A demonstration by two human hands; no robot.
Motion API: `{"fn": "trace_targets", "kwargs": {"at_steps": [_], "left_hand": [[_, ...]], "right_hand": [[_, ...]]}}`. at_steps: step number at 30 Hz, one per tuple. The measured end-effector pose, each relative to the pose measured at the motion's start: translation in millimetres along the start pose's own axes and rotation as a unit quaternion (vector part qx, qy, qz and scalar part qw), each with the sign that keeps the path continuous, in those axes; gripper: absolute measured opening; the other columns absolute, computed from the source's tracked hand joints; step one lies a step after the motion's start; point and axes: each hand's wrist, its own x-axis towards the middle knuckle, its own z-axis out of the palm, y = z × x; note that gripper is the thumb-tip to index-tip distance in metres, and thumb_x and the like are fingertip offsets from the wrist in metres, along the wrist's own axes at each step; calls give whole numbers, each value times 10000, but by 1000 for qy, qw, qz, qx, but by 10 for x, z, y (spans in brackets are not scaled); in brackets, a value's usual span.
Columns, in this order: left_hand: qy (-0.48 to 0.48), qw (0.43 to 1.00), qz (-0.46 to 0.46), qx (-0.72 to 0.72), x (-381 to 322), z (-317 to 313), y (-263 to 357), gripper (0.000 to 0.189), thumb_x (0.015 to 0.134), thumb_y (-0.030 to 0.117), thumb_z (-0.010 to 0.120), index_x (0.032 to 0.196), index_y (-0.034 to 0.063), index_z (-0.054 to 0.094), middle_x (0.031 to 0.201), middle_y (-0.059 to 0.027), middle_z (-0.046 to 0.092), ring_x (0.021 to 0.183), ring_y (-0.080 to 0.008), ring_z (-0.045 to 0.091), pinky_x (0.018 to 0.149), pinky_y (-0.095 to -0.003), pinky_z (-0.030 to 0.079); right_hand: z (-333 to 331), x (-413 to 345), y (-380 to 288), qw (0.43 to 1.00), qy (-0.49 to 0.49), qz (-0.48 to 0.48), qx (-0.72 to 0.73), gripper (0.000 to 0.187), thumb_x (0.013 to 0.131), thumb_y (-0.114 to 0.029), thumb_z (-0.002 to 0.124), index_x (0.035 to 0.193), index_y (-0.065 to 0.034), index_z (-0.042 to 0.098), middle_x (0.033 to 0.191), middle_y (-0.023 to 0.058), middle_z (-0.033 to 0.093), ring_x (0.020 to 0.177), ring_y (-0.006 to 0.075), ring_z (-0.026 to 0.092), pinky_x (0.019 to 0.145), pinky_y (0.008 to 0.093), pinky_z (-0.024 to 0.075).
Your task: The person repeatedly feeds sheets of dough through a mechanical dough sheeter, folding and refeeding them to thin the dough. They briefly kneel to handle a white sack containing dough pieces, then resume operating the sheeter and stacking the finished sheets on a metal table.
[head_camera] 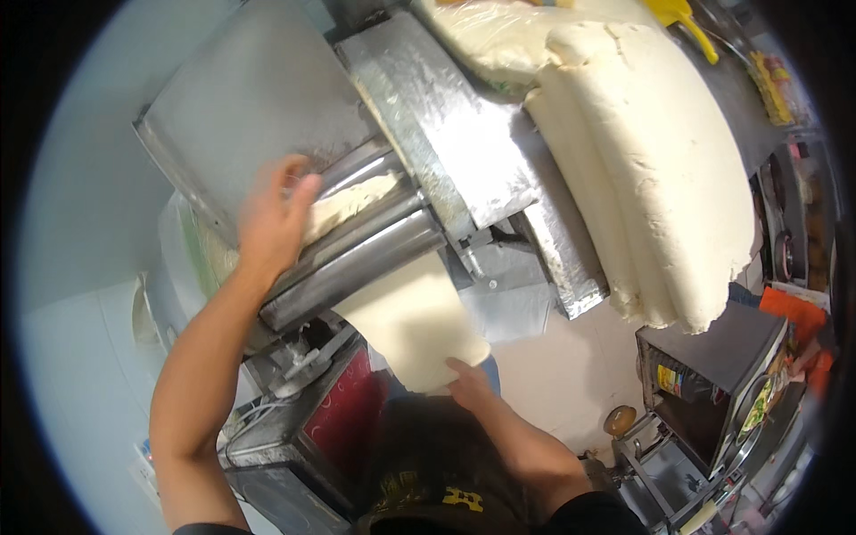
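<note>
A dough sheeter's steel rollers (361,257) lie before me. A flat dough sheet (414,314) hangs out below the front roller, smooth and pale. My right hand (470,382) grips its lower edge, fingers partly hidden by the sheet. Rough dough (358,200) sits in the trough above the rollers. Beside its left end is my left hand (275,217), blurred, thumb and fingers apart, with nothing seen between them. Whether it touches the dough I cannot tell.
A thick folded slab of dough (649,167) lies on the right, its end over the table edge. Plastic-wrapped dough (495,40) adjoins it. The sheeter's metal housing (461,120) rises between. At lower right stands a cabinet (709,361); a red panel (344,408) is at lower left.
</note>
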Motion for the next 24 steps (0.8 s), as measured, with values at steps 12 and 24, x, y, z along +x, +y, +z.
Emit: {"fn": "trace_targets", "kwargs": {"at_steps": [12, 24], "left_hand": [[-222, 799, -446, -337, -2932, 963, -1074, 133, 953, 111, 589, 1054, 26, 609, 875, -19, 616, 798, -127, 574, 765, -271, 472], [-93, 978, -129, 133, -1316, 2440, -1308, 539, 860, 312, 695, 1241, -43, 556, 1236, -261, 604, 1173, -371, 566, 990, -447, 410]], "right_hand": [[261, -149, -321, 740, -65, -216, -633, 476, 852, -86, 637, 1308, -95, 500, 1245, 72, 564, 1137, 270, 556, 922, 433, 476], [465, 1481, -110, 981, -46, 187, 36, 505, 875, -315, 716, 1275, -75, 524, 1254, 73, 568, 1145, 225, 549, 855, 371, 515]]}}
